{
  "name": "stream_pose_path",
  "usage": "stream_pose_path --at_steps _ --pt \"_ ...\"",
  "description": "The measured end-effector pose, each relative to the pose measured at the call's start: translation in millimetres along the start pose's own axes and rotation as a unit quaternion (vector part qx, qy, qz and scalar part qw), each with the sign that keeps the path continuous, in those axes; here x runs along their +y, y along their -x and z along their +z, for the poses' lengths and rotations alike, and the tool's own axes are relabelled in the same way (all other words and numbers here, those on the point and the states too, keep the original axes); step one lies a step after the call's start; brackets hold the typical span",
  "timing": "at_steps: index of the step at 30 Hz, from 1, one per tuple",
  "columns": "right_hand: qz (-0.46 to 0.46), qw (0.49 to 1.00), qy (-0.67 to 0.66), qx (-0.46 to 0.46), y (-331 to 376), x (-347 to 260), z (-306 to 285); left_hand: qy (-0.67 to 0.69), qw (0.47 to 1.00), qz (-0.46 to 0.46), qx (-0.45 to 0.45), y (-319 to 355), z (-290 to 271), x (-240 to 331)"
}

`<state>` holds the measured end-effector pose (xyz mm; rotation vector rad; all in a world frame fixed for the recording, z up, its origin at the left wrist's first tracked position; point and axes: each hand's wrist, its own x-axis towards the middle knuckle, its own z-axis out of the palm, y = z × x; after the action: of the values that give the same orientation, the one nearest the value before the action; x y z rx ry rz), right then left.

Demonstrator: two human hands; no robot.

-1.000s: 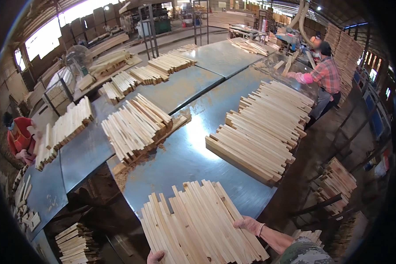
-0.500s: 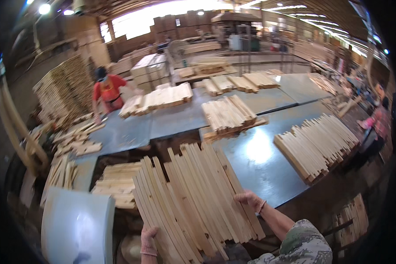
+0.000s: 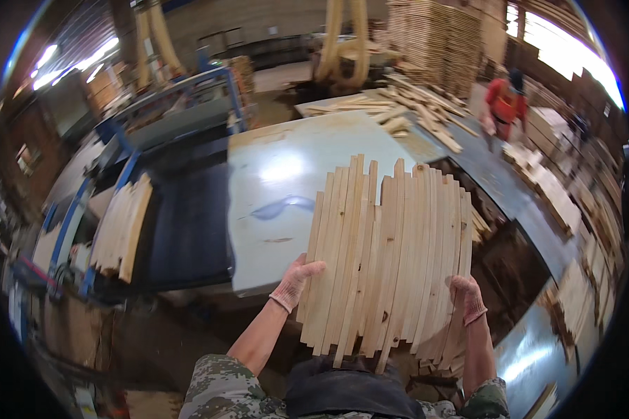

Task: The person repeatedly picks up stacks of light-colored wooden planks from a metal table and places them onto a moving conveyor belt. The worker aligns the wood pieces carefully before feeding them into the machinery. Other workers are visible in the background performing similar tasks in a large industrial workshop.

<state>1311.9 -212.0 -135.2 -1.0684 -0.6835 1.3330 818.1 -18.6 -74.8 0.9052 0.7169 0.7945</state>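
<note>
Between my two hands is a wide row of pale wooden strips [image 3: 381, 258], pressed side by side, their ends uneven. My left hand [image 3: 298, 279], in a light knit glove, grips the left edge with its thumb on top. On the opposite edge my right hand [image 3: 468, 297], gloved the same way, clamps the outermost strips. The bundle is held up in front of my body, its far end overlapping the pale smooth tabletop [image 3: 272, 188]. Both hands' fingers underneath are hidden by the wood.
Left of the tabletop runs a dark conveyor belt [image 3: 189, 223] with another batch of strips [image 3: 122, 227] and a blue frame [image 3: 129, 167]. Loose sticks [image 3: 426, 112] lie beyond. A person in red [image 3: 504, 105] stands at the metal table [image 3: 500, 181] on the right, near a tall wood stack [image 3: 433, 45].
My view has swung left, from the metal tables to the pale tabletop and conveyor. The strips, lying aslant before, are now lifted along and point straight ahead, still between both hands.
</note>
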Motion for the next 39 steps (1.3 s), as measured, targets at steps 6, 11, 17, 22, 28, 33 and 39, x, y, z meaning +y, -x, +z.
stream_pose_path --at_steps 6,11,17,22,28,33,39 --pt "0.096 0.992 0.064 -0.051 -135 -13 137 0.023 0.989 -0.031 0.14 9 -100 34" --pt "0.137 0.985 0.106 -0.025 -242 24 176 -0.021 0.972 -0.063 0.223 -20 -159 66" --pt "0.158 0.984 0.081 -0.021 -327 48 240 -0.286 0.919 -0.057 0.265 -59 -228 126" --pt "0.168 0.982 0.063 -0.06 -370 69 349 -0.561 0.719 -0.215 0.349 -84 -287 195" --pt "0.187 0.975 0.053 -0.112 -409 124 501 -0.592 0.627 -0.213 0.459 -46 -380 213" --pt "0.189 0.969 0.066 -0.142 -413 171 629 -0.65 0.536 -0.186 0.506 10 -473 214" --pt "0.204 0.961 0.107 -0.152 -401 214 756 -0.669 0.506 -0.216 0.5 70 -581 250"
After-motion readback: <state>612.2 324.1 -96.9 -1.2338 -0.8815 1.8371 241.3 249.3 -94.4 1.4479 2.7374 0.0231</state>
